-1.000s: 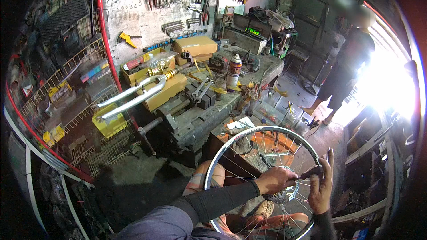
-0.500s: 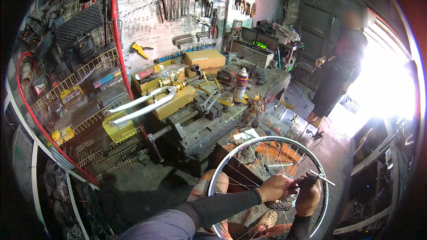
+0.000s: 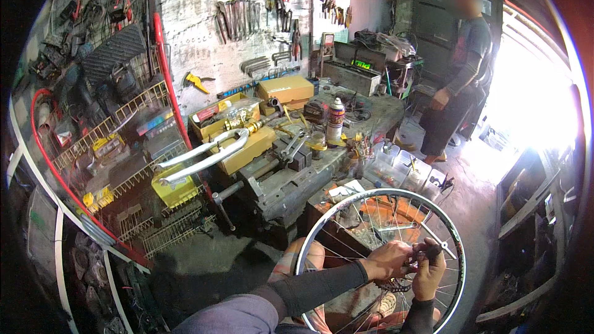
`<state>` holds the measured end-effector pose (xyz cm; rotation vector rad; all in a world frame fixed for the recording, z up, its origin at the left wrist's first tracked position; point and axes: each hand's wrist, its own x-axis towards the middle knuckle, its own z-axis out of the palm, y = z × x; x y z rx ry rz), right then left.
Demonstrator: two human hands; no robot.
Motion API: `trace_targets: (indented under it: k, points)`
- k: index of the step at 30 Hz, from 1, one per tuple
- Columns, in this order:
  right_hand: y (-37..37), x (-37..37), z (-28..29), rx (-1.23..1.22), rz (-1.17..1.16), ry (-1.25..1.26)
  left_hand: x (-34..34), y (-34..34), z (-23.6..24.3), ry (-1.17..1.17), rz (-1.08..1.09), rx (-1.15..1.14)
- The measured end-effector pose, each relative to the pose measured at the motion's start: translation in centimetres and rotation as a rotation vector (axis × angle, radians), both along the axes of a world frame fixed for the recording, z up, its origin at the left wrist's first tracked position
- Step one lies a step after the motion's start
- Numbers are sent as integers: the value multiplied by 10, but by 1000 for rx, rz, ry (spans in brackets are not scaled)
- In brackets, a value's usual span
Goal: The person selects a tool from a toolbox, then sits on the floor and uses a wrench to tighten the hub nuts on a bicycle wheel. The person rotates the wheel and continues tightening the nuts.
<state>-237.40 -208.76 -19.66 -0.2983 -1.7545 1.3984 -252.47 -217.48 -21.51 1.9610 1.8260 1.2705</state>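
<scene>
My right hand (image 3: 428,275) is closed around the dark shaft of a tool with a silver crossbar (image 3: 437,238). My left hand (image 3: 390,261) is closed beside it, its fingertips meeting the right hand's; what they pinch is hidden. Both hands are over the middle of a spoked bicycle wheel (image 3: 383,192), which stands tilted before me. Below the fingers a dark toothed sprocket (image 3: 391,285) shows at the hub, partly covered by the hands. A dark sleeve (image 3: 322,287) covers my left forearm.
Beyond the wheel stands a workbench with a large vise (image 3: 281,192), wrenches (image 3: 292,148), a spray can (image 3: 335,122) and a white fork (image 3: 207,154). Clear bins (image 3: 396,170) sit right of it. Another person (image 3: 461,74) stands near the bright doorway. Wooden shelving (image 3: 526,229) lines the right.
The silver crossbar has turned to a steeper slant, with my hands still together at the wheel's middle. The person by the doorway has shifted posture, one arm now lowered. My view has shifted slightly.
</scene>
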Motion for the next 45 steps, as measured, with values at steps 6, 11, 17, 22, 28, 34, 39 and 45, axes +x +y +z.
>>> trace_targets:
  k: [6, 11, 17, 22, 28, 34, 39, 45]
  points:
    - [-8, -1, 7, 50, -38, 55, -3, 3, -20, -115, -2, 43]
    - [-8, 0, 6, -100, -77, 68, 0, -6, 5, -85, -83, 61]
    - [-9, 1, 8, -104, -107, 28, -3, 0, -5, -60, 3, 13]
    - [-11, -9, 2, -132, -36, 44, -13, 2, -25, 19, -76, 155]
    - [-10, -5, 5, -30, -89, 22, -6, -2, -7, -14, 45, -75]
    - [-14, -7, 4, -84, -56, 30, -14, -3, -25, 106, -43, 140]
    - [-11, 4, 11, 84, -146, -130, -12, 12, -22, 124, -66, 95]
    - [-20, -6, 24, 194, -169, -21, -7, 6, -6, -62, -27, 30]
